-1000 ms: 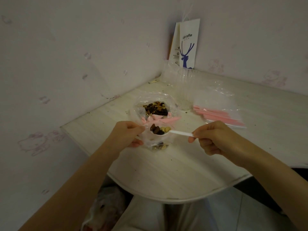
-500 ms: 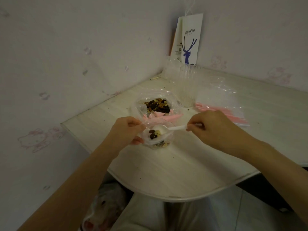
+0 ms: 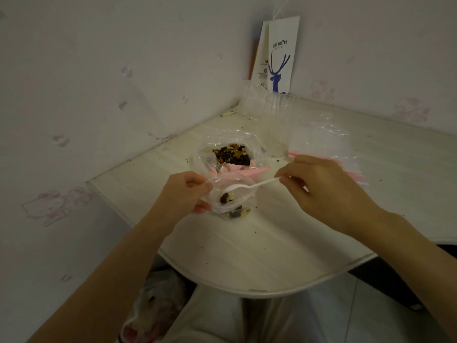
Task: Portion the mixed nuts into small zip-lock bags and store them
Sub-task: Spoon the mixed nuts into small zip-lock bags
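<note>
The large open bag (image 3: 206, 164) on the tabletop (image 3: 247, 248) holds mixed nuts (image 3: 231, 154). The small zip-lock bag (image 3: 244, 203) holds a few at its bottom. What the clear cup (image 3: 277, 127) contains is hard to make out. The left hand (image 3: 184, 194) pinches the small bag's rim with its fingers, holding the mouth open. The right hand (image 3: 324, 191) pinches the handle end of the white spoon (image 3: 257, 185), whose loaded bowl sits inside that mouth.

White spoon (image 3: 243, 186); pink-strip bags (image 3: 346, 167); blue-deer paper bag (image 3: 280, 58).
</note>
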